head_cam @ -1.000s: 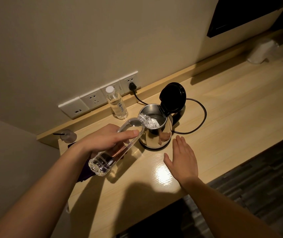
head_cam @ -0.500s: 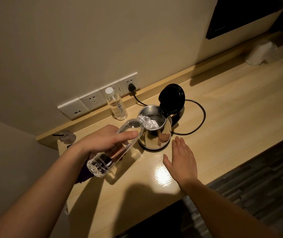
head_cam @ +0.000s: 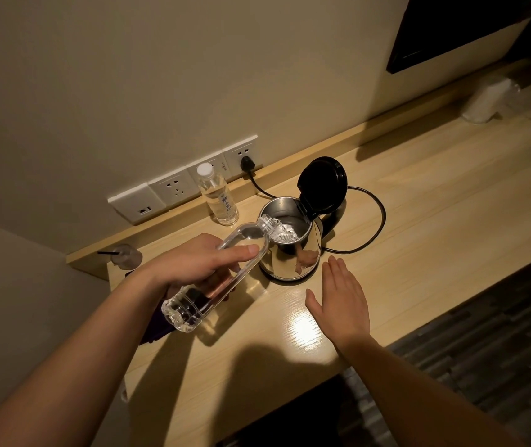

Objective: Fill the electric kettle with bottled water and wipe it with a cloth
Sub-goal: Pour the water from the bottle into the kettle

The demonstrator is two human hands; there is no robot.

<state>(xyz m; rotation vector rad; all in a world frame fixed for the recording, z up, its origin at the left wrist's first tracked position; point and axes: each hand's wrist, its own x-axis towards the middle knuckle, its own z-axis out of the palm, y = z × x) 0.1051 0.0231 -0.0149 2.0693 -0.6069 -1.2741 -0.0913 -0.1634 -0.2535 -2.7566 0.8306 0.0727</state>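
Two bottles, one kettle
Left hand (head_cam: 199,266) grips one tipped bottle (head_cam: 215,275) over the open kettle (head_cam: 290,246); right hand (head_cam: 341,301) lies flat, fingers spread; second bottle (head_cam: 217,195), seemingly capped, stands behind.

Legible text — none is resolving. A small blue-printed label is showing on the upright bottle (head_cam: 217,196) by the wall, characters too small to read. Tiny markings are sitting above one wall socket (head_cam: 224,164) — blurred, unreadable.
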